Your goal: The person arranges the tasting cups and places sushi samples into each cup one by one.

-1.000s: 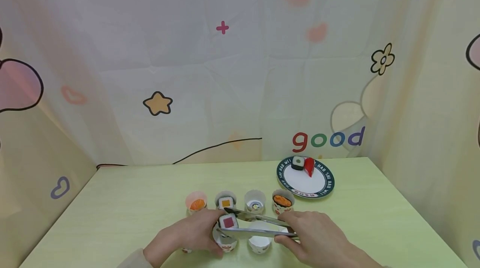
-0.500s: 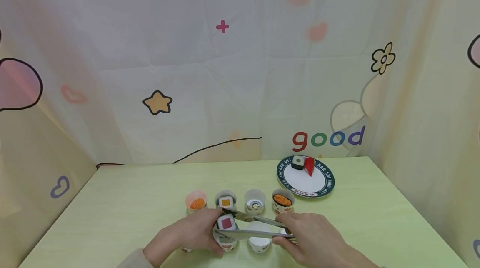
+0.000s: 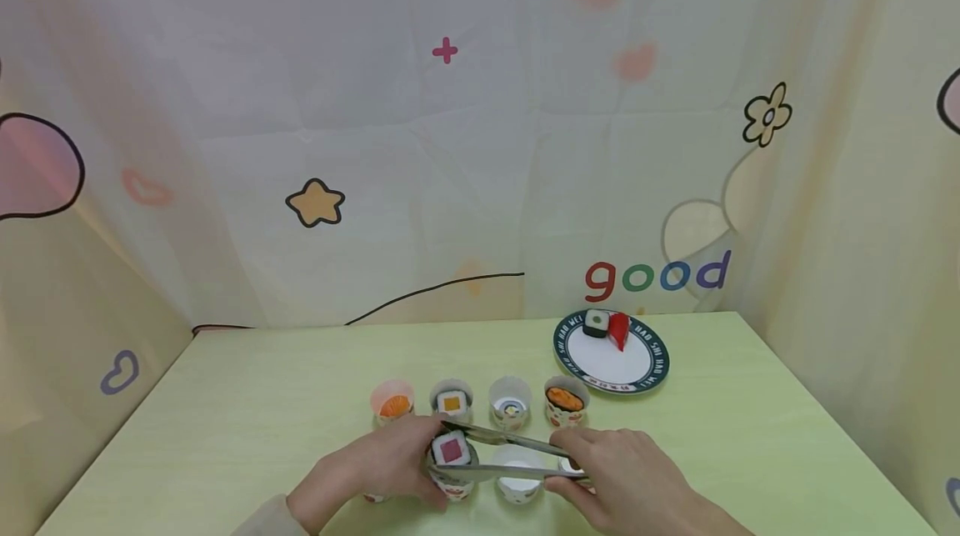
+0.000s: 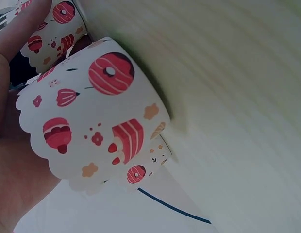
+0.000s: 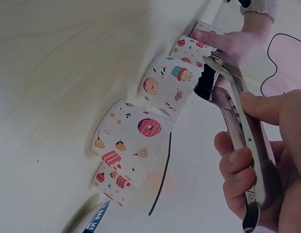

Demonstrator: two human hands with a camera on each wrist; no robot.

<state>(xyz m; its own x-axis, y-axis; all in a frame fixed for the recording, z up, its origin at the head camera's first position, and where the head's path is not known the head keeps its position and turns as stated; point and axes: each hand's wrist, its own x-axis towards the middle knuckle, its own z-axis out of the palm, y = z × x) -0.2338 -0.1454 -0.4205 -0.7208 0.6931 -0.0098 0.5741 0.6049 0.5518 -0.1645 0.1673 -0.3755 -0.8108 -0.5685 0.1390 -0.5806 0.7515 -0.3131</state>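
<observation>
My right hand grips metal tongs, which reach left in the head view. Between their tips is a toy sushi roll with a pink centre and black wrap, at the mouth of a printed paper cup in the front row. My left hand holds that cup from the left, thumb on its near side. In the right wrist view the tongs lie in curled fingers, and the left hand shows beyond. A large patterned cup stands close to the left hand in the left wrist view.
Behind stand a cup with an orange piece, one with a yellow-centred roll, a white cup and one with orange-topped sushi. A blue-rimmed plate bears a green-centred roll and a red piece.
The tongs and the pink-centred roll have moved slightly down and left, to the cup's mouth. The left hand has stayed at the cup.
</observation>
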